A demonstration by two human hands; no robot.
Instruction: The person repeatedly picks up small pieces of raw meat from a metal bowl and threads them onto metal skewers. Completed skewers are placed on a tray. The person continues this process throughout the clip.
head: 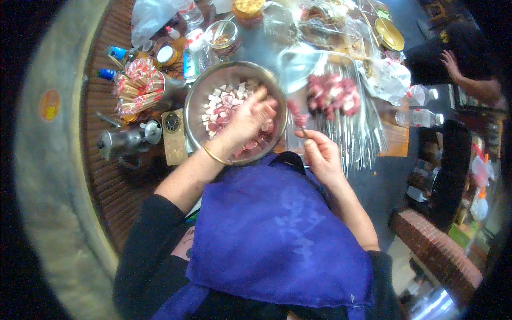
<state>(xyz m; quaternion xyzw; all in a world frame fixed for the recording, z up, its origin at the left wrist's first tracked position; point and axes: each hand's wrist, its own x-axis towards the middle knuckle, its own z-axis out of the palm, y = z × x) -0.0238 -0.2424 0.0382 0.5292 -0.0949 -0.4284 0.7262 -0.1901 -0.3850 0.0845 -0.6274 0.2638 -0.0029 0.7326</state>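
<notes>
My left hand (pixel 252 114), blurred, is over a round steel bowl (pixel 193 120) of cut raw meat. Whitish cubes, probably fat (pixel 224 96), lie toward the bowl's far left side, with red meat pieces (pixel 250 146) nearer me. Whether its fingers hold a piece cannot be made out. Just right of the bowl, my right hand (pixel 322 154) grips a thin skewer (pixel 305 134) near its lower end. Several red meat pieces (pixel 297 114) are threaded on its upper part. Beyond that hand, loaded metal skewers (pixel 348 136) lie heaped over a clear plastic tray (pixel 286 76), their meat (pixel 334 96) bunched together.
Left of the bowl stand a metal container of paper-wrapped sticks (pixel 140 88) and a metal pot (pixel 120 138). Jars (pixel 222 38), bottles (pixel 196 52) and plastic bags (pixel 152 20) crowd the far side. Two clear bottles (pixel 420 118) lie at right. Another person's hand (pixel 452 66) shows beyond.
</notes>
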